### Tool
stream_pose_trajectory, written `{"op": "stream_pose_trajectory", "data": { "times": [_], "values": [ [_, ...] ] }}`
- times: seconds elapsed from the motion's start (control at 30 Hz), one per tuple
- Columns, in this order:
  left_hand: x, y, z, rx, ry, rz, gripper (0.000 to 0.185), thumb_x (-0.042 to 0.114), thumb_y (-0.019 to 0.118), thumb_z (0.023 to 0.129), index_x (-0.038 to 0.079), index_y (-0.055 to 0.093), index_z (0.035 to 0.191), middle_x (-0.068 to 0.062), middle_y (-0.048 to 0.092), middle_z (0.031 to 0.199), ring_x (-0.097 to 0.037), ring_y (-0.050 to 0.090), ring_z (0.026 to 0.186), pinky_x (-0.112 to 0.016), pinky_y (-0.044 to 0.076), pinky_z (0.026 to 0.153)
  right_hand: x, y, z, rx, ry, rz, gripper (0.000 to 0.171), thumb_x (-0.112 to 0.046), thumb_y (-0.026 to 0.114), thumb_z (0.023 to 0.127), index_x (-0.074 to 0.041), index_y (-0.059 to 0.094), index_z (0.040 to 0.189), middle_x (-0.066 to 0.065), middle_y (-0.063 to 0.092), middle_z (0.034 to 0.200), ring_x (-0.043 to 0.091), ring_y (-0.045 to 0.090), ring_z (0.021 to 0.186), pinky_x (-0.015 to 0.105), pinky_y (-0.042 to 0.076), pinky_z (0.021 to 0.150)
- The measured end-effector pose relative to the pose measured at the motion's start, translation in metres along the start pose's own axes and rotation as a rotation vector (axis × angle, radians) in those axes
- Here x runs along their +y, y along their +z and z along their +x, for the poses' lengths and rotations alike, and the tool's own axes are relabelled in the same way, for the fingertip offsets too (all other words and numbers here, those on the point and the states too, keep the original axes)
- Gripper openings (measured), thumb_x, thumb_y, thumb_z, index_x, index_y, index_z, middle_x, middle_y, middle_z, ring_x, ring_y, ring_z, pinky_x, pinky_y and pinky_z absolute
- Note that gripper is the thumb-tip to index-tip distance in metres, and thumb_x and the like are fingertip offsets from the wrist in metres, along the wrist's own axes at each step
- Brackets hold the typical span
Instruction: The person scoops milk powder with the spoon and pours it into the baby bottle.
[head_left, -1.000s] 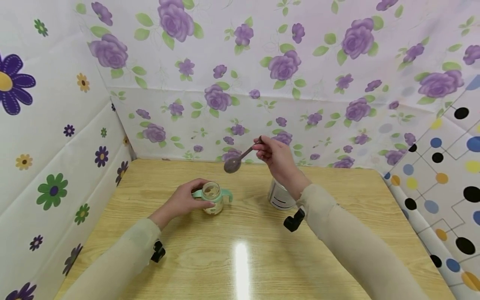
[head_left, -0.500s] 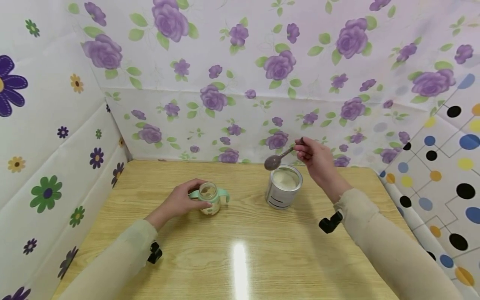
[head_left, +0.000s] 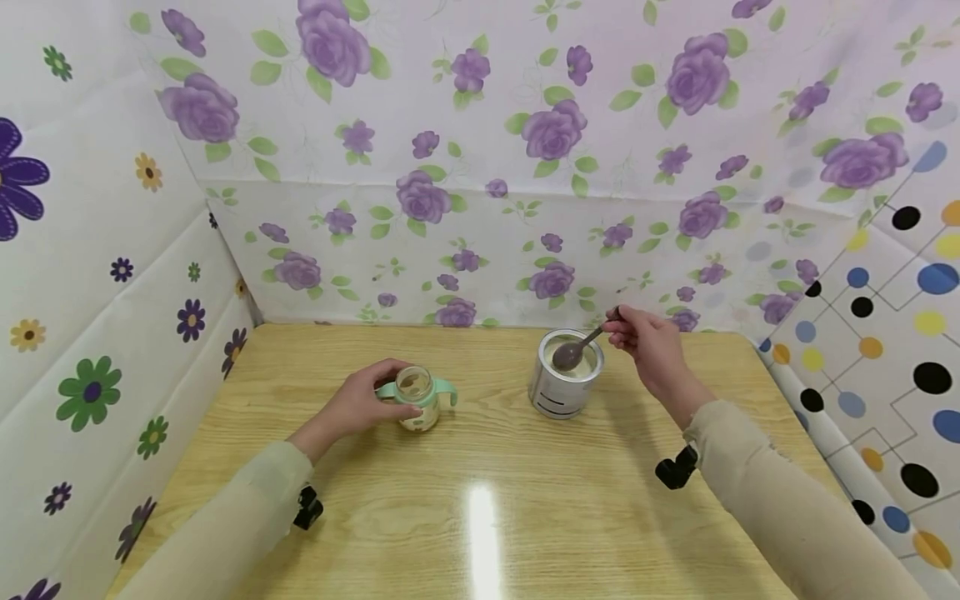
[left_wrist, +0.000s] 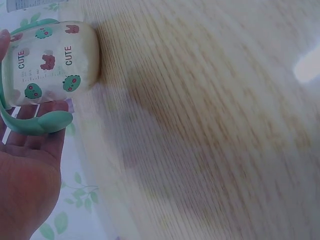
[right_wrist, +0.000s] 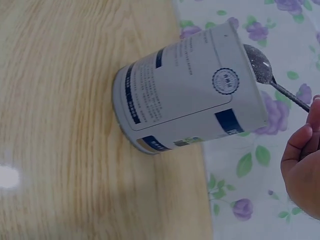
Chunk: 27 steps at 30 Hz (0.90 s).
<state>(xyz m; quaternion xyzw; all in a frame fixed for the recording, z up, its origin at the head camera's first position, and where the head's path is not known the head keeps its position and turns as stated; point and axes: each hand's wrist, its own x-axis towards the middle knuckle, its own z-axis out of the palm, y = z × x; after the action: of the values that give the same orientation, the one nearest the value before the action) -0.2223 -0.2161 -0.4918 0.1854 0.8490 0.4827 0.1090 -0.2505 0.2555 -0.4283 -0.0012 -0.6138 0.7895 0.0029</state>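
Wooden table (head_left: 480,467) under everything. Open silver tin (head_left: 564,379) of pale powder, right of centre. Small baby bottle (head_left: 418,398) with green handles, gripped by left hand (head_left: 365,402). Spoon (head_left: 573,353) pinched by right hand (head_left: 651,346), bowl at tin's mouth.

bottle (head_left: 417,398) left of tin (head_left: 564,383), spoon (head_left: 576,351) in tin, both on table (head_left: 480,500)

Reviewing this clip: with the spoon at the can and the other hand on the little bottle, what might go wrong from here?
The spoon dips into the open can of powder, held only at its handle tip by the right hand, so a scoop may spill onto the table on the way across. The bottle mouth looks narrow, so powder may miss it. The left hand holds the bottle; it might tip if that grip loosens.
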Motion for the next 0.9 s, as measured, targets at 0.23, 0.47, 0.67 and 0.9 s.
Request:
{"op": "stream_pose_trajectory", "data": {
  "times": [0.23, 0.47, 0.67, 0.9],
  "values": [
    [0.001, -0.003, -0.001, -0.009, -0.008, 0.035, 0.074, 0.037, 0.093, 0.086, 0.019, 0.060, 0.150, -0.006, 0.066, 0.140, -0.031, 0.060, 0.134, -0.058, 0.048, 0.112, 0.010, 0.000, -0.001, 0.009, 0.027, -0.047, 0.028, -0.026, 0.060, 0.112, -0.007, 0.079, 0.105, -0.001, 0.078, 0.086, 0.010, 0.069, 0.072, 0.021, 0.058, 0.073],
    [0.017, -0.013, -0.002, -0.014, 0.031, 0.094, 0.092, 0.037, 0.095, 0.084, 0.020, 0.048, 0.161, -0.009, 0.056, 0.156, -0.035, 0.051, 0.145, -0.059, 0.041, 0.120, 0.012, -0.001, -0.002, 0.006, 0.040, -0.046, 0.027, -0.027, 0.061, 0.112, -0.009, 0.080, 0.104, 0.000, 0.079, 0.086, 0.010, 0.070, 0.073, 0.020, 0.059, 0.073],
    [0.053, -0.021, 0.008, -0.009, 0.102, 0.136, 0.089, 0.039, 0.092, 0.087, 0.019, 0.048, 0.161, -0.005, 0.052, 0.161, -0.033, 0.048, 0.149, -0.055, 0.039, 0.123, 0.012, -0.003, -0.003, 0.003, 0.039, -0.041, 0.028, -0.026, 0.059, 0.113, -0.011, 0.080, 0.103, -0.001, 0.079, 0.086, 0.010, 0.070, 0.073, 0.020, 0.058, 0.071],
    [0.099, -0.007, 0.028, -0.043, 0.162, 0.178, 0.088, 0.043, 0.091, 0.087, 0.019, 0.050, 0.160, -0.001, 0.052, 0.161, -0.027, 0.047, 0.150, -0.047, 0.038, 0.124, 0.016, -0.006, -0.001, -0.017, 0.017, -0.089, 0.024, -0.029, 0.065, 0.110, -0.011, 0.080, 0.105, -0.001, 0.079, 0.088, 0.010, 0.070, 0.074, 0.021, 0.059, 0.073]
  ]
}}
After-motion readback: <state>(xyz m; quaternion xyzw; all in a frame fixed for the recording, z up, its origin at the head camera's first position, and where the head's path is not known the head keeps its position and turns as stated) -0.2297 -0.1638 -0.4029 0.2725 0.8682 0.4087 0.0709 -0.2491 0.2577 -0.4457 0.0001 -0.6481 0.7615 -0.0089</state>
